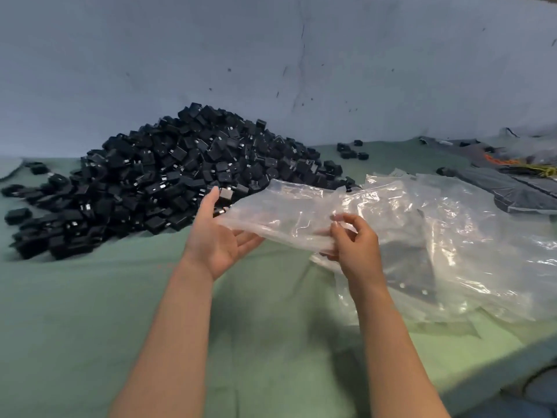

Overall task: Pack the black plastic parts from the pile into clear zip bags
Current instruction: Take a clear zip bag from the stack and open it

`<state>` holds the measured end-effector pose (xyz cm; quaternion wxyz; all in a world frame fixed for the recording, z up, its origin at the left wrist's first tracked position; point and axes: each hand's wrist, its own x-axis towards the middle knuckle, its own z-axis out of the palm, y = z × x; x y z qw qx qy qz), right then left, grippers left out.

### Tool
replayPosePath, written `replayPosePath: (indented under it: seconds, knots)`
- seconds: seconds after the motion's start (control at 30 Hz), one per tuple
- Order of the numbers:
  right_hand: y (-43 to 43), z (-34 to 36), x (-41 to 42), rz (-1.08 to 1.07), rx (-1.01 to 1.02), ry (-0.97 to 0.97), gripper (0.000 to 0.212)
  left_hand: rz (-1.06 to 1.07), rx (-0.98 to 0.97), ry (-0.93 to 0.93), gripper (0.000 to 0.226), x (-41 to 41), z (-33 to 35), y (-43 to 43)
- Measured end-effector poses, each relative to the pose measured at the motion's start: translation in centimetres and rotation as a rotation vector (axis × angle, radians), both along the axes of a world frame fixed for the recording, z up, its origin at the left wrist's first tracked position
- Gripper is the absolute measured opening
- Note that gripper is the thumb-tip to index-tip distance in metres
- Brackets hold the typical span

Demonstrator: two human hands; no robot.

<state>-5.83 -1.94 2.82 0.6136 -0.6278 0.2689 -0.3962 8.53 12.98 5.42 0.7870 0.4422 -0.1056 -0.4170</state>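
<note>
My right hand [352, 242] pinches the near edge of a clear bag [286, 206] between thumb and curled fingertips. My left hand [220, 236] lies palm up with the fingers straight under the bag's left end, thumb lifted, gripping nothing. The bag is thin, glossy, wrinkled plastic, held just above the green cloth [90, 312]; I cannot tell whether anything is in it. Its right end runs into a loose heap of bags [467, 251], with dark shapes showing through the film. Beyond my left hand sits the pile of black parts [180, 176], small, blocky and hard-edged, banked against a blue-grey wall [271, 55].
</note>
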Motion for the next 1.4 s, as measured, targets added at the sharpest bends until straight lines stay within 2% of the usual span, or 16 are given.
replayPosePath:
  seconds: [0.1,0.17,0.27,0.37,0.43,0.5,0.63,0.7,0.8,0.9,1.0,1.07,1.13,1.3,1.4]
  knots:
    - [3.2,0.2,1.2,0.162,0.029,-0.020,0.011,0.110,0.084,-0.187,0.018,0.4,1.3,5.6]
    - [5.4,0.0,1.3,0.261,0.031,-0.032,0.014,0.193,0.105,-0.314,0.023,-0.2,1.1,9.2]
    - [8.5,-0.7,0.7,0.430,0.072,-0.007,0.019,0.388,0.117,-0.396,0.021,-1.4,0.5,13.7]
    - [10.5,-1.6,0.1,0.549,0.041,0.250,0.032,0.814,0.363,-0.427,0.015,-0.3,-0.5,16.7]
    - [11.1,-1.9,-0.3,0.574,-0.058,0.470,0.043,0.895,0.607,-0.651,0.020,0.5,-1.6,17.7]
    - [11.1,-1.7,-0.6,0.539,-0.183,0.641,0.050,0.751,0.773,-0.884,0.032,1.2,-2.9,17.7]
    - [10.5,-0.2,-1.0,0.382,-0.622,1.022,0.048,0.196,1.285,-1.218,0.057,1.3,-6.4,15.0]
    - [10.7,0.5,-0.3,0.298,-0.722,1.031,0.048,-0.061,1.435,-1.248,0.065,0.6,-8.0,13.9]
    - [11.5,0.5,3.2,0.300,-0.767,0.828,0.043,-0.243,1.488,-1.262,0.068,0.1,-8.9,13.6]
    - [12.8,-0.7,8.7,0.407,-0.844,0.682,0.036,-0.171,1.495,-1.303,0.050,0.7,-7.4,13.1]
    - [13.6,-2.4,13.3,0.458,-0.943,0.644,0.037,0.131,1.380,-1.338,0.037,1.6,-6.3,11.3]
    - [13.5,-3.3,15.2,0.464,-0.974,0.647,0.039,0.268,1.300,-1.362,0.041,2.6,-6.4,9.8]
    - [12.9,-4.2,16.3,0.470,-0.991,0.680,0.041,0.279,1.319,-1.357,0.047,3.9,-7.1,9.0]
    - [10.8,-6.9,16.8,0.376,-0.980,0.941,0.051,0.157,1.635,-1.193,0.066,5.7,-10.0,9.3]
    - [10.4,-7.3,17.2,0.365,-0.922,1.026,0.060,0.131,1.677,-1.082,0.080,6.5,-9.9,9.4]
